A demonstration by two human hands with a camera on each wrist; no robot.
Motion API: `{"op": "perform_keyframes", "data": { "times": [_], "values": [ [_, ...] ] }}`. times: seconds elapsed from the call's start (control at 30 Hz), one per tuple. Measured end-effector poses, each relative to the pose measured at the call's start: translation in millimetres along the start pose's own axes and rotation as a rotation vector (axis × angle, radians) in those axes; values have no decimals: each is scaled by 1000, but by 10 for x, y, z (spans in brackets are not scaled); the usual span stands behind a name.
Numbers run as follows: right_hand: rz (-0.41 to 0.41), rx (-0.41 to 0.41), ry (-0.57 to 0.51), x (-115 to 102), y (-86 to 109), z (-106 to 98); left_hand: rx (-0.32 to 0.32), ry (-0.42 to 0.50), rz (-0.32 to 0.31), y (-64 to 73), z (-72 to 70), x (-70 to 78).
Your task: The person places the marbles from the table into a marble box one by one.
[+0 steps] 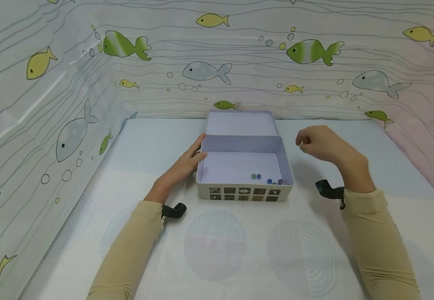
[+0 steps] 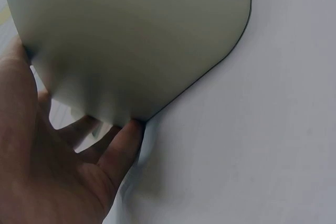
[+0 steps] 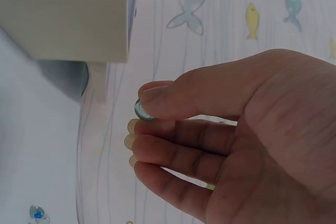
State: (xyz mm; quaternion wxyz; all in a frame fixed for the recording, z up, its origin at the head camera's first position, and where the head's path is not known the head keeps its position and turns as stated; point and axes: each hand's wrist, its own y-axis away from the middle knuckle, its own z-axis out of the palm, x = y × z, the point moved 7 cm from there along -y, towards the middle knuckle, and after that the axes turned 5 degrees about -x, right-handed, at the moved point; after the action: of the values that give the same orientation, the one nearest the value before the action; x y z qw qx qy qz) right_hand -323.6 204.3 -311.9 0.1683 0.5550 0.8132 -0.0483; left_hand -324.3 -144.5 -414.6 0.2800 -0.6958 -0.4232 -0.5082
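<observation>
- Left of the box, and also behind it: one white sheet (image 1: 18,141) printed with yellow, green and grey fish.
- Just left of the box: one black wrist camera (image 1: 174,211) below a tan sleeve (image 1: 126,250).
- At the box's left wall: the left grip (image 1: 181,166), a bare hand holding that wall, thumb at the rim.
- The landmark itself: one cream, rectangular hinged box (image 1: 205,192), lilac inside, on the pale patterned surface (image 1: 149,258); ten small dark pictures in two rows line its front.
- At the box's back: one lilac lid (image 1: 240,123), raised.
- Inside the box, front right: five small, round, glassy beads (image 1: 259,176) show, in green, blue and purplish tones; the front wall may hide others.
- Right of the box, apart from it: the right grip (image 1: 323,143), thumb and forefinger pinching one clear blue-green glassy bead (image 3: 142,111).
- Also away from the box, in the right wrist view: a few clear and blue glassy pieces (image 3: 38,214), cut off by the frame; exact count unclear.
</observation>
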Motion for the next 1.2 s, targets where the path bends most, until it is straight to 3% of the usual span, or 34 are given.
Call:
{"op": "perform_keyframes", "data": {
  "times": [0.2, 0.7, 0.9, 1.2],
  "values": [
    [-24, -5, 1, -187, 5, 57, -5, 13, 10, -9, -2, -13],
    [-174, -9, 6, -621, -90, 342, -8, 25, 16, -21, -13, -28],
    [-188, -73, -15, -716, -140, 503, -2, 16, 12, -17, -13, -47],
    [-272, -171, -10, -858, -192, 794, -1, 22, 5, -6, -7, -25]
  ]
}}
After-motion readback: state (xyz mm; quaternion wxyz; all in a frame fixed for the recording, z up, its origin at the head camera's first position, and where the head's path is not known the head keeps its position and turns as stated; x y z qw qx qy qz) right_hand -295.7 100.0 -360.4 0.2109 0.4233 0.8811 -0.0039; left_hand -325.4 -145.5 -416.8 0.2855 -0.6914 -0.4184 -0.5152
